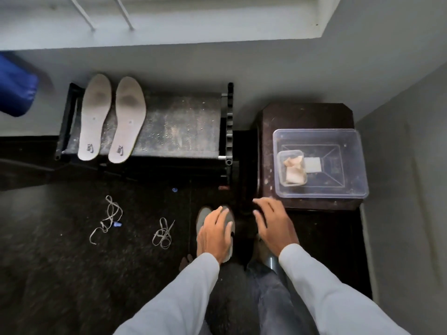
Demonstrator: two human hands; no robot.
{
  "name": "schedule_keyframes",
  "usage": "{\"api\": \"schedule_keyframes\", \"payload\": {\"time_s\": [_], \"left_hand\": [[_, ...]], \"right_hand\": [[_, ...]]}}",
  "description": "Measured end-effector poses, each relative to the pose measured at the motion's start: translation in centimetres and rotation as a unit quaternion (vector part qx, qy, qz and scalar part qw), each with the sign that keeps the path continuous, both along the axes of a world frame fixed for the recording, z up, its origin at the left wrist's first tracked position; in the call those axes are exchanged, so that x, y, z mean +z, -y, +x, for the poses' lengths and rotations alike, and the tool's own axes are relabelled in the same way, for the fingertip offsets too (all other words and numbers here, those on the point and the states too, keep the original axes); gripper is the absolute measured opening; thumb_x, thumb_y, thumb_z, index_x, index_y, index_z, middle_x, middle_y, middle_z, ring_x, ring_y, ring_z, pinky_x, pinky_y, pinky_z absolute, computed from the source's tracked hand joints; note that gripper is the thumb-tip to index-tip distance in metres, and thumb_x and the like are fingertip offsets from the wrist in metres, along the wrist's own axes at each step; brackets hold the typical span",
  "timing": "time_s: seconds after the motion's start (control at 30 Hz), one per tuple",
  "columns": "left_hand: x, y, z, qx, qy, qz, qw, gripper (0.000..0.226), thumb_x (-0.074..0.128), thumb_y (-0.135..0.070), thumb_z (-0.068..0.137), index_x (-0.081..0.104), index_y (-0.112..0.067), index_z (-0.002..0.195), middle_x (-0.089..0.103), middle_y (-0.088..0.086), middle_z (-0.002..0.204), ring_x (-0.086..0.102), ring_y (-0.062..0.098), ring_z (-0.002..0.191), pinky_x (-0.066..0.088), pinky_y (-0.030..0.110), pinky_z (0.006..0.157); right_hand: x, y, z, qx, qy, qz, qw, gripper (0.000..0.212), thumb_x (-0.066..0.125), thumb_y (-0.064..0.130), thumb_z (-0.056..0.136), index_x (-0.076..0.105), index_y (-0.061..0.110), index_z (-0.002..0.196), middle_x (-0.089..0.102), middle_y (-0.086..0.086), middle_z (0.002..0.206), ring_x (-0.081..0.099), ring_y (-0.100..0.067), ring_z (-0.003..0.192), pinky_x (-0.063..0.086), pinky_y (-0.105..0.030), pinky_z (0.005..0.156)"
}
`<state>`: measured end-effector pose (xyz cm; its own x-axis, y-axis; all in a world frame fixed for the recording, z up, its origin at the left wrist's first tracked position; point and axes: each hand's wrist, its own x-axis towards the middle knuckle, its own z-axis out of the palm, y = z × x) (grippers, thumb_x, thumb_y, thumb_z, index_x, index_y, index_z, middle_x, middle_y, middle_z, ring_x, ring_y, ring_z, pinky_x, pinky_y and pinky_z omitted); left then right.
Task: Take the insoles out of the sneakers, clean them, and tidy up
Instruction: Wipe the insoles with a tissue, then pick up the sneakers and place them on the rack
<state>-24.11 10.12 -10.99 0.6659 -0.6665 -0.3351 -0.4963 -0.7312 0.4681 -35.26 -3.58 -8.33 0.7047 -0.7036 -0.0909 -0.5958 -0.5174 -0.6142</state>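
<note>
Left hand (215, 234) is lying palm-down over the grey sneaker (202, 216) on the dark floor (60, 274), fingers straight and close together, not curling round anything. Can't tell if it's pressing or only touching. Right hand (273, 221) is hovering just beside it, palm down, fingers spread and slightly bent, gripping nothing. Whatever is under it is too dark to make out. Both arms are showing light grey sleeves (326, 286), and a jeans leg (271, 298) is showing between them. Both insoles are already out: left insole (95, 117) and right insole (128, 119) are lying side by side, close but apart, top face up, heels toward the camera, on the left end of a black shoe rack (183, 126). The rack's top shelf is looking dusty and speckled. Two loose shoelaces are lying tangled on the floor left of the sneaker, one lace (108, 218) further left and the other lace (163, 234) nearer the left hand, well apart from each other. Right of the rack, a clear plastic container (338, 184) is sitting on the tabletop (307, 114) of a dark wooden stand. Inside it, at the left side, a smaller clear tub (281, 176) is holding crumpled beige cloth (294, 175).
</note>
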Motion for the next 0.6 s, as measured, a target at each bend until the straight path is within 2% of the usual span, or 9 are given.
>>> {"api": "schedule_keyframes", "payload": {"time_s": [0.1,0.13,0.2,0.27,0.37,0.43,0.47,0.6], "left_hand": [[-1.4,-7.0,1.1,-0.092,0.030,0.084,0.992,0.053,0.048,-0.041,0.099,0.042,-0.021,0.148,0.040,0.006,0.156,0.037,0.025,0.145,0.040,0.042,0.113],[-1.6,-8.9,1.3,-0.117,0.028,0.111,0.986,0.056,0.040,-0.045,0.100,0.037,-0.022,0.151,0.035,0.006,0.159,0.032,0.026,0.148,0.037,0.045,0.115],[-2.5,-12.7,2.2,-0.156,0.029,0.149,0.976,0.061,0.030,-0.050,0.097,0.039,-0.021,0.150,0.038,0.009,0.157,0.035,0.030,0.146,0.038,0.050,0.113],[-4.4,-15.9,2.9,-0.182,0.029,0.172,0.968,0.065,0.028,-0.054,0.094,0.045,-0.019,0.146,0.046,0.012,0.152,0.042,0.033,0.141,0.043,0.054,0.108],[-8.2,-19.1,3.6,-0.193,0.028,0.178,0.964,0.067,0.027,-0.056,0.094,0.047,-0.019,0.145,0.048,0.013,0.150,0.044,0.034,0.140,0.043,0.057,0.107],[-11.6,-20.4,3.7,-0.193,0.022,0.180,0.964,0.067,0.026,-0.055,0.094,0.048,-0.019,0.145,0.049,0.014,0.149,0.044,0.034,0.140,0.042,0.057,0.107],[-12.9,-20.7,3.8,-0.194,0.016,0.185,0.963,0.066,0.026,-0.054,0.093,0.049,-0.018,0.144,0.050,0.014,0.148,0.045,0.034,0.139,0.043,0.057,0.107],[-20.7,-21.3,3.8,-0.173,0.003,0.182,0.968,0.066,0.028,-0.051,0.091,0.053,-0.017,0.141,0.055,0.014,0.144,0.050,0.033,0.136,0.046,0.056,0.104]], "right_hand": [[-2.2,-6.5,0.5,0.052,-0.118,0.012,0.992,0.047,0.062,0.027,0.090,0.053,0.014,0.134,0.053,-0.007,0.137,0.051,-0.022,0.126,0.051,-0.041,0.097],[-2.9,-8.2,0.5,0.069,-0.162,0.022,0.984,0.054,0.059,0.033,0.092,0.045,0.015,0.141,0.045,-0.007,0.146,0.043,-0.022,0.135,0.048,-0.042,0.101],[-4.5,-12.2,1.0,0.111,-0.247,0.036,0.962,0.065,0.049,0.043,0.095,0.027,0.017,0.150,0.024,-0.006,0.159,0.020,-0.022,0.148,0.037,-0.040,0.111],[-6.6,-15.9,1.5,0.133,-0.293,0.032,0.946,0.072,0.039,0.052,0.095,0.015,0.017,0.153,0.011,-0.006,0.163,0.007,-0.024,0.150,0.029,-0.041,0.117],[-10.3,-20.1,2.2,0.146,-0.328,0.019,0.933,0.078,0.023,0.062,0.092,0.009,0.018,0.154,0.003,-0.007,0.163,0.000,-0.028,0.150,0.022,-0.049,0.119],[-13.6,-22.2,2.5,0.167,-0.346,0.024,0.923,0.079,0.021,0.064,0.092,0.004,0.019,0.154,-0.004,-0.005,0.162,-0.008,-0.028,0.149,0.016,-0.052,0.118],[-14.9,-22.9,2.6,0.173,-0.353,0.023,0.919,0.079,0.022,0.065,0.092,0.005,0.019,0.154,-0.003,-0.005,0.162,-0.007,-0.029,0.149,0.016,-0.053,0.117],[-22.7,-24.9,2.7,0.206,-0.370,0.015,0.906,0.078,0.020,0.067,0.091,0.026,0.018,0.151,0.021,-0.009,0.159,0.016,-0.031,0.147,0.034,-0.056,0.109]]}}
